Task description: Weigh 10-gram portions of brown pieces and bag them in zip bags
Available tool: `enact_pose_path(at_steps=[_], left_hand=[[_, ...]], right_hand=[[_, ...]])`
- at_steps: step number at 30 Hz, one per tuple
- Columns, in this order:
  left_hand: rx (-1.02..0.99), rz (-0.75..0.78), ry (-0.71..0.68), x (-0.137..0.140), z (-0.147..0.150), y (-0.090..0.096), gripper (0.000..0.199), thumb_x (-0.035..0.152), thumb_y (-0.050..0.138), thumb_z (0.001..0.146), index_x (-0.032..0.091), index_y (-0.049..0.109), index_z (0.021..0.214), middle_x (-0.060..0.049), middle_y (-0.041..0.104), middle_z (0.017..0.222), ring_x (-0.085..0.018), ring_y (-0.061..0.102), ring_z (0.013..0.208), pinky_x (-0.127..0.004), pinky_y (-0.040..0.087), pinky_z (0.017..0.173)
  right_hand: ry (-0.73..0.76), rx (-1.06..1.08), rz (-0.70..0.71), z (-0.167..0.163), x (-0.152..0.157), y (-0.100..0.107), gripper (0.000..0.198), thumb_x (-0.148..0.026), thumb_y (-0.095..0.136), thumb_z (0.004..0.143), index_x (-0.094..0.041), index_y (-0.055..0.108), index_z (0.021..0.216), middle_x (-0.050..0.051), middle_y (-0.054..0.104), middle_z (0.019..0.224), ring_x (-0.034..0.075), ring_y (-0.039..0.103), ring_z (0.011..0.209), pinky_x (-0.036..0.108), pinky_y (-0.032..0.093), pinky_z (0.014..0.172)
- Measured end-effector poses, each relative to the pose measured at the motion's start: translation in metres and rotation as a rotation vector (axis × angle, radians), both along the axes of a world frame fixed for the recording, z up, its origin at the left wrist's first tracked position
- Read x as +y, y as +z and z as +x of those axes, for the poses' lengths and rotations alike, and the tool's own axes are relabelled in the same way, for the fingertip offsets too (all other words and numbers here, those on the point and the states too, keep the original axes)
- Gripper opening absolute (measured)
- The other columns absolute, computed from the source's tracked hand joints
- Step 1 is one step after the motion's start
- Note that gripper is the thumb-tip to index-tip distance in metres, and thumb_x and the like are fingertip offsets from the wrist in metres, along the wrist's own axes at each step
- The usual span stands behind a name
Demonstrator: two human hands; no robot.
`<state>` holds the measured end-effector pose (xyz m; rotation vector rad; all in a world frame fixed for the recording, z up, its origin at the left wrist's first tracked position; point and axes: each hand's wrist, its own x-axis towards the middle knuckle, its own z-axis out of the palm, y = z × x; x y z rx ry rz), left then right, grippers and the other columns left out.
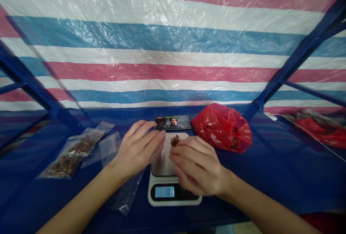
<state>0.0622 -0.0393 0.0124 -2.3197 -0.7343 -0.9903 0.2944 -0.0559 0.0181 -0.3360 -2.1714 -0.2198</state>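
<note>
A white kitchen scale (151, 190) with a metal pan (163, 165) stands in front of me, its display (164, 192) lit and seeming to read 101. On the far part of the pan lie dried brown pieces (175, 140) that look like star anise. My left hand (144, 144) hovers over the pan's left side, palm down, fingers stretched and a little bent, nothing seen in them. From the right, my right hand (196, 163) reaches over the pan, fingertips close to the brown pieces. Its fingers are bent and blurred, the thumb hidden, so whether it holds anything is unclear.
Zip bags of brown pieces (71, 156) and clear plastic bags (125, 194) lie left. A phone (173, 122) showing a video sits behind the scale, beside a red plastic bag (221, 127). Blue frame posts (286, 68) and a white cable (305, 135) stand or run at right.
</note>
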Motion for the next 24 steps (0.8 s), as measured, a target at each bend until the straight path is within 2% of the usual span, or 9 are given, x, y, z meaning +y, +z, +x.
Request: enact_pose_path(at_steps=[2, 4, 6, 9, 13, 16, 19, 21, 24], left_hand=[[-0.031, -0.025, 0.039, 0.016, -0.006, 0.000, 0.021, 0.011, 0.064, 0.096, 0.017, 0.072, 0.115, -0.004, 0.080, 0.089, -0.024, 0.071, 0.099, -0.041, 0.054, 0.091], [-0.048, -0.072, 0.055, 0.031, -0.008, -0.002, 0.019, 0.014, 0.065, 0.097, 0.018, 0.074, 0.113, -0.004, 0.080, 0.089, -0.024, 0.072, 0.102, -0.040, 0.053, 0.091], [-0.071, -0.105, 0.082, 0.042, -0.007, -0.004, 0.012, 0.018, 0.065, 0.097, 0.019, 0.075, 0.105, -0.004, 0.080, 0.089, -0.025, 0.071, 0.105, -0.040, 0.053, 0.092], [-0.112, -0.132, 0.162, 0.049, 0.000, -0.007, 0.008, 0.022, 0.067, 0.097, 0.019, 0.073, 0.093, -0.006, 0.078, 0.092, -0.025, 0.071, 0.101, -0.039, 0.053, 0.091], [-0.110, -0.130, 0.232, 0.048, 0.004, -0.011, 0.007, 0.021, 0.068, 0.096, 0.018, 0.072, 0.090, -0.009, 0.075, 0.096, -0.025, 0.070, 0.098, -0.038, 0.052, 0.087], [-0.096, -0.136, 0.277, 0.047, -0.001, -0.015, 0.007, 0.015, 0.065, 0.095, 0.017, 0.072, 0.093, -0.009, 0.074, 0.097, -0.026, 0.069, 0.100, -0.038, 0.051, 0.087], [-0.104, -0.159, 0.300, 0.047, -0.007, -0.018, 0.011, 0.013, 0.064, 0.094, 0.017, 0.074, 0.097, -0.010, 0.075, 0.099, -0.028, 0.069, 0.104, -0.040, 0.050, 0.087], [-0.109, -0.170, 0.289, 0.047, -0.009, -0.021, 0.014, 0.014, 0.064, 0.095, 0.018, 0.075, 0.102, -0.009, 0.077, 0.099, -0.028, 0.069, 0.107, -0.041, 0.050, 0.089], [-0.112, -0.178, 0.262, 0.045, -0.006, -0.026, 0.014, 0.014, 0.064, 0.095, 0.019, 0.075, 0.101, -0.007, 0.077, 0.096, -0.028, 0.068, 0.110, -0.041, 0.049, 0.091]], right_hand=[[-0.098, 0.040, -0.108, 0.011, 0.013, 0.006, 0.021, -0.010, 0.058, 0.098, -0.014, 0.067, 0.078, 0.006, 0.068, 0.075, 0.018, 0.058, 0.076, 0.033, 0.047, 0.070], [-0.175, 0.017, -0.230, 0.019, 0.027, 0.006, 0.034, -0.015, 0.055, 0.103, -0.018, 0.058, 0.069, 0.002, 0.058, 0.069, 0.016, 0.049, 0.069, 0.032, 0.039, 0.066], [-0.205, -0.022, -0.352, 0.025, 0.039, 0.001, 0.039, -0.021, 0.052, 0.107, -0.019, 0.053, 0.069, 0.001, 0.054, 0.069, 0.016, 0.046, 0.068, 0.032, 0.036, 0.066], [-0.224, -0.049, -0.500, 0.029, 0.049, -0.006, 0.042, -0.031, 0.048, 0.111, -0.020, 0.052, 0.071, 0.001, 0.055, 0.072, 0.017, 0.050, 0.072, 0.032, 0.036, 0.067], [-0.221, -0.124, -0.623, 0.033, 0.053, -0.007, 0.038, -0.041, 0.048, 0.111, -0.019, 0.064, 0.084, 0.004, 0.064, 0.083, 0.020, 0.058, 0.083, 0.033, 0.042, 0.075], [-0.135, -0.199, -0.697, 0.038, 0.059, -0.006, 0.031, -0.046, 0.056, 0.108, -0.020, 0.072, 0.106, 0.007, 0.072, 0.104, 0.023, 0.062, 0.100, 0.034, 0.046, 0.088], [-0.037, -0.248, -0.754, 0.041, 0.065, -0.008, 0.035, -0.050, 0.066, 0.101, -0.022, 0.073, 0.120, 0.008, 0.072, 0.120, 0.025, 0.061, 0.115, 0.036, 0.046, 0.099], [-0.004, -0.269, -0.771, 0.041, 0.068, -0.011, 0.041, -0.054, 0.070, 0.096, -0.022, 0.073, 0.122, 0.008, 0.072, 0.121, 0.027, 0.060, 0.117, 0.037, 0.046, 0.100], [-0.011, -0.295, -0.783, 0.039, 0.067, -0.013, 0.046, -0.058, 0.073, 0.092, -0.020, 0.074, 0.119, 0.009, 0.072, 0.113, 0.028, 0.061, 0.110, 0.038, 0.047, 0.095]])
